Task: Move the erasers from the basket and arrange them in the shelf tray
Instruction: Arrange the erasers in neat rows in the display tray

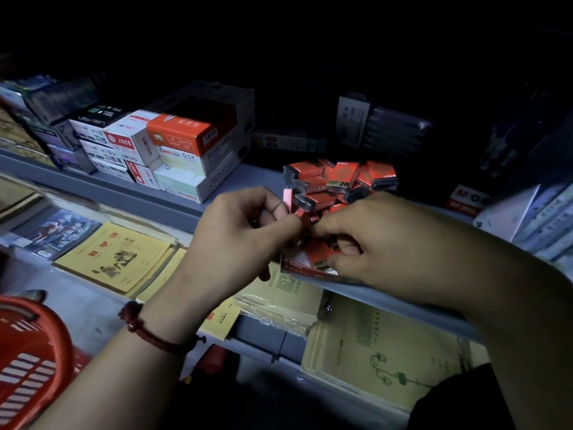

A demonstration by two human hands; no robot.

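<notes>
A heap of red-sleeved erasers with dark ends fills the shelf tray, a low red-and-white box at the front edge of the upper shelf. My left hand and my right hand meet over the near part of the tray. The fingers of both are curled and pinch red erasers between them. How many erasers each hand holds is hidden by the fingers. The red basket sits at the lower left, its inside mostly out of view.
Stacked pen and refill boxes stand left of the tray on the grey shelf. Yellow exercise books lie on the lower shelf. More stock sits to the right; the back is dark.
</notes>
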